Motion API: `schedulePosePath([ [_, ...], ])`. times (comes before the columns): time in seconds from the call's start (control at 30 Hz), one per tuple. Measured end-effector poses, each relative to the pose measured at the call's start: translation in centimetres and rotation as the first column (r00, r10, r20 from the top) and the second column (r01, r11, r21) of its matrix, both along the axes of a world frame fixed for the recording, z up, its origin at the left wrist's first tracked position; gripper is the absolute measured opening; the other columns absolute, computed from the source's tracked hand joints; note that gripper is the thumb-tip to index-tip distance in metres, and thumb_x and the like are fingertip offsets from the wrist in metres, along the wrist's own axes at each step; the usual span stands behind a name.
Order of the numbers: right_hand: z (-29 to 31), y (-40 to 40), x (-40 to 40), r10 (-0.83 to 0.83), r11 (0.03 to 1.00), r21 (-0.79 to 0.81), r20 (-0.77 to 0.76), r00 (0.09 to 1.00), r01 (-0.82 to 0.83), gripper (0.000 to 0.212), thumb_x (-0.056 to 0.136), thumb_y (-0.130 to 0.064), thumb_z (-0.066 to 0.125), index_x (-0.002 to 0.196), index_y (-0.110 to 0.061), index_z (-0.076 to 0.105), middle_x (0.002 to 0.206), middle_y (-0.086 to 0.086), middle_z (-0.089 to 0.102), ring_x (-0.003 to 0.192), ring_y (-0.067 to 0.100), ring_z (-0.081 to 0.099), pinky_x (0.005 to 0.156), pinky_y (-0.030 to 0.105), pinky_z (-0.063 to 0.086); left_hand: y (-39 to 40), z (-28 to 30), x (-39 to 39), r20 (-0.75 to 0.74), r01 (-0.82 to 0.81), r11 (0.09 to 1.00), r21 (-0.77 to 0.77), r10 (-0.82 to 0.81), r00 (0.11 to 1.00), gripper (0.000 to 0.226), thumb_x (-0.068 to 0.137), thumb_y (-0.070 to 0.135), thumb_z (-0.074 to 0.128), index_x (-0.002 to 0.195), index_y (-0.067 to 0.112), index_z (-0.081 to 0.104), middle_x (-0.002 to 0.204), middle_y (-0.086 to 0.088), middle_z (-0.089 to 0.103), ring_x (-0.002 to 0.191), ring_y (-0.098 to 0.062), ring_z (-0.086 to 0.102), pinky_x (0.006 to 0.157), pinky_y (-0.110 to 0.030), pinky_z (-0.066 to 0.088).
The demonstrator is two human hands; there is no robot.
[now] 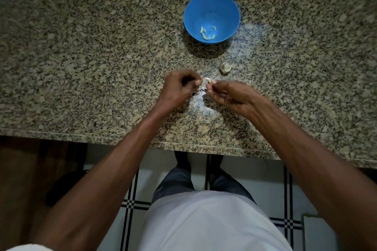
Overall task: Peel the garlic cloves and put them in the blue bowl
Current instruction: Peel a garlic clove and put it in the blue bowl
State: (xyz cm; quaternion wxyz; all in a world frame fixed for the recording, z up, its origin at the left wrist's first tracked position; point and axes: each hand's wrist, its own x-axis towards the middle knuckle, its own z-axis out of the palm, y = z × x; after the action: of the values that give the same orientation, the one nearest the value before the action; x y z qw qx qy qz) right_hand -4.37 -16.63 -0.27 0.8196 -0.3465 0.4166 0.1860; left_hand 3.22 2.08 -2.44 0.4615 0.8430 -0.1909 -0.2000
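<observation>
At mid-frame a garlic clove is pinched between the left hand and right hand, its skin partly off. A few peeled cloves lie in the blue bowl above; more garlic waits on the worktop, so peeling seems unfinished.

Round blue bowl upright on the speckled counter, a few pale peeled garlic cloves at its bottom, small lump of unpeeled garlic lying near the bowl, one whitish clove, maybe half peeled, pinched between fingertips.
</observation>
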Motion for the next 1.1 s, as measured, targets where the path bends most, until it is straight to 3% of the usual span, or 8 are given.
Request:
schedulePosePath([
  [0.1,-0.4,0.3,0.0,0.040,0.990,-0.136,0.044,0.998,-0.033,0.017,0.100,-0.002,0.064,0.115,0.002,0.069,0.103,0.016,0.078,0.089,0.020,0.077,0.079,0.030,0.064,-0.3,-0.5,-1.1,-0.313,-0.191,0.969,-0.157,0.135,0.940,0.023,0.091,0.015,0.077,0.113,0.008,0.074,0.108,-0.002,0.076,0.101,-0.011,0.073,0.088,-0.028,0.060],
  [0.2,-0.6,0.8,0.0,0.071,0.970,-0.240,0.090,0.993,-0.048,0.019,0.098,-0.007,0.069,0.116,0.001,0.070,0.106,0.016,0.079,0.100,0.025,0.078,0.085,0.036,0.064,-1.0,-0.3,-2.3,-0.465,-0.316,0.921,-0.229,0.182,0.866,0.028,0.094,0.023,0.076,0.115,0.006,0.075,0.104,-0.005,0.079,0.093,-0.013,0.075,0.080,-0.025,0.059],
  [0.37,-1.1,1.2,-0.2,0.119,0.896,-0.441,0.134,0.984,-0.048,0.022,0.093,-0.014,0.078,0.110,0.000,0.075,0.105,0.019,0.078,0.100,0.031,0.077,0.089,0.048,0.064,-2.0,-0.5,-2.5,-0.483,-0.395,0.896,-0.204,0.259,0.837,0.028,0.087,0.023,0.083,0.108,0.005,0.078,0.098,-0.006,0.080,0.088,-0.014,0.076,0.072,-0.026,0.059],
  [0.53,-1.4,1.6,-0.5,0.205,0.774,-0.633,0.206,0.957,-0.029,0.020,0.093,-0.014,0.077,0.108,0.000,0.076,0.098,0.015,0.078,0.088,0.025,0.078,0.083,0.035,0.064,-1.7,-1.0,-2.4,-0.376,-0.292,0.940,-0.174,0.210,0.902,0.023,0.094,0.022,0.076,0.108,0.004,0.075,0.095,-0.010,0.078,0.089,-0.022,0.076,0.078,-0.034,0.063],
  [0.67,-1.3,1.7,-0.6,0.172,0.826,-0.562,0.182,0.968,-0.041,0.017,0.095,-0.008,0.074,0.107,0.003,0.075,0.096,0.014,0.077,0.083,0.020,0.076,0.080,0.028,0.063,-1.8,-1.0,-2.6,-0.169,-0.193,0.979,-0.070,0.179,0.969,0.016,0.098,0.022,0.070,0.106,0.009,0.073,0.094,-0.001,0.075,0.088,-0.011,0.073,0.078,-0.026,0.062],
  [0.8,-1.0,1.5,-0.2,0.063,0.941,-0.337,0.115,0.991,-0.020,0.016,0.095,-0.003,0.072,0.108,0.007,0.074,0.098,0.016,0.076,0.083,0.018,0.075,0.077,0.025,0.062,-2.2,-1.1,-2.8,-0.032,-0.185,0.982,-0.040,0.184,0.982,0.009,0.099,0.020,0.067,0.101,0.012,0.071,0.087,0.003,0.071,0.079,-0.005,0.068,0.070,-0.020,0.058],
  [0.9,-1.1,1.3,-0.1,0.039,0.973,-0.228,0.084,0.996,-0.019,0.021,0.095,-0.001,0.070,0.115,0.008,0.071,0.097,0.015,0.076,0.079,0.016,0.075,0.074,0.023,0.061,-2.1,-1.1,-2.8,-0.088,-0.247,0.968,-0.046,0.242,0.966,0.008,0.096,0.021,0.070,0.100,0.014,0.072,0.089,0.004,0.072,0.081,-0.005,0.069,0.074,-0.022,0.060],
  [1.1,-1.2,1.6,0.1,0.023,0.976,-0.218,0.102,0.995,0.000,0.014,0.094,0.002,0.072,0.108,0.002,0.070,0.089,0.013,0.076,0.079,0.017,0.075,0.072,0.024,0.061,-1.6,-1.0,-2.8,-0.234,-0.315,0.937,-0.152,0.275,0.932,0.022,0.094,0.014,0.075,0.116,0.011,0.074,0.102,-0.001,0.076,0.094,-0.008,0.073,0.082,-0.025,0.061],
])
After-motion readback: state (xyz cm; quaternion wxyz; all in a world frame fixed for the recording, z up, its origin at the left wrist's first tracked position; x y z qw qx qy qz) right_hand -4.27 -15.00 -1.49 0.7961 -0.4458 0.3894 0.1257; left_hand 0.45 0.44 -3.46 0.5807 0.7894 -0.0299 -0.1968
